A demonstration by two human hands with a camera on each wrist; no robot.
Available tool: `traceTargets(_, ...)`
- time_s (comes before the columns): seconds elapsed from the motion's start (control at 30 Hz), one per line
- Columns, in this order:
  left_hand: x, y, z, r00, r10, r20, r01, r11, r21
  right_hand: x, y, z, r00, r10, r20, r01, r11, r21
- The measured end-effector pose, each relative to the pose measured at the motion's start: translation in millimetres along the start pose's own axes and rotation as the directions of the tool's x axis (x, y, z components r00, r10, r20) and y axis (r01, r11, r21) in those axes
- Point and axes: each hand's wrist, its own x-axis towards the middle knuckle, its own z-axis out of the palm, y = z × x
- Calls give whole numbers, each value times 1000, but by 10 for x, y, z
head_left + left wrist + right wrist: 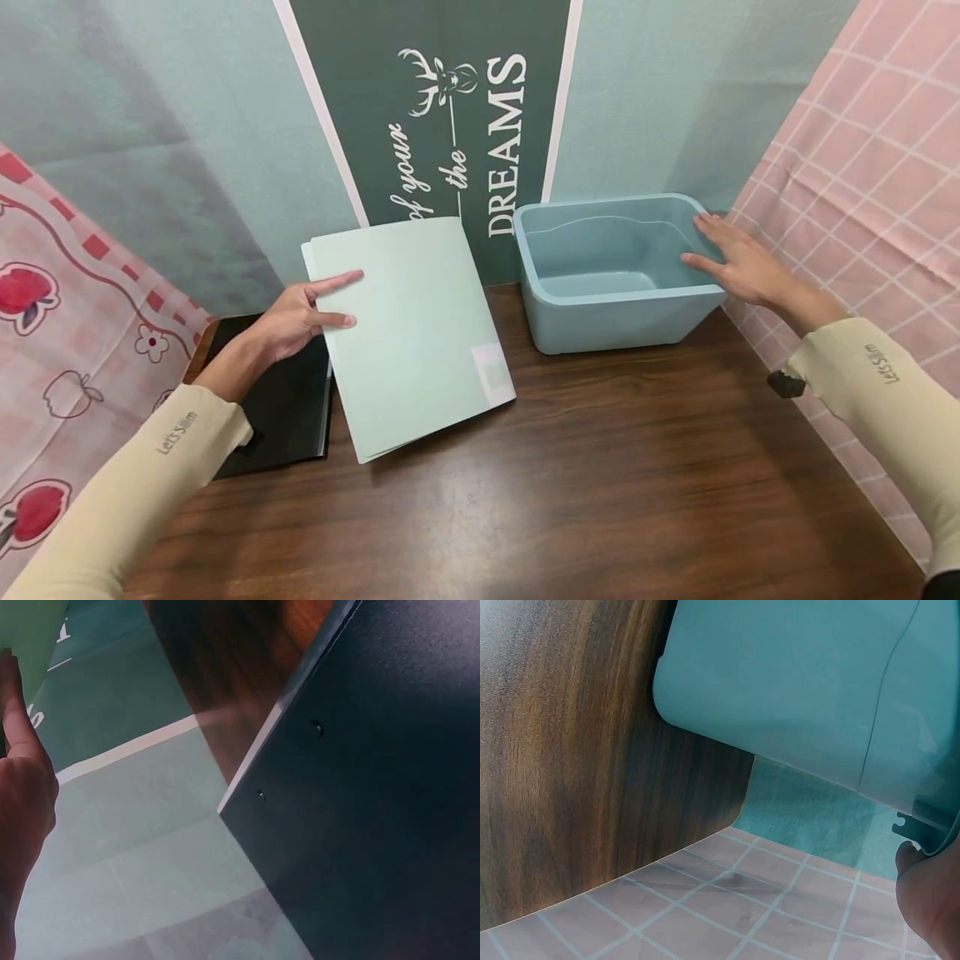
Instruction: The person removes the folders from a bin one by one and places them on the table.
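In the head view my left hand (288, 321) holds a pale green folder (412, 333) by its left edge. The thumb and index finger lie on its front; the other fingers are hidden behind it. A whitish label patch marks the folder's lower right corner, and its lower edges stand slightly apart. Beneath the left forearm lies a black folder (281, 408), whose dark cover (375, 795) fills the right of the left wrist view. My right hand (738, 258) rests on the right rim of a blue plastic bin (611, 321), fingers extended and thumb over the inside.
Brown wood table (525, 492) spreads in front of the bin and folders. A green printed cloth (465, 108) hangs behind. Pink patterned cloths stand at the left and at the right (877, 167), the right one close beside the bin.
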Motion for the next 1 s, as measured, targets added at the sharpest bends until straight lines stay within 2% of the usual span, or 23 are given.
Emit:
traceTargets(0.13,40,-56,-1,999,-28,22,27,998,52,-3,7,0,1000,8,3,-8,1000,-5)
traceTargets(0.37,131,-163,6,988,-132,86,123,988,94,-3,-2,-4,1000,13,1,-13,1000,4)
traceTargets(0.57,208,-249,39,983,-155,99,142,982,128,3,1,-8,1000,14,10,-14,1000,5)
traceTargets(0.77,265,-326,82,982,-163,96,151,982,115,11,-3,-14,1000,-8,5,8,1000,3)
traceTargets(1.0,333,-461,85,971,-215,110,201,972,120,2,-7,-13,1000,-26,-2,26,1000,10)
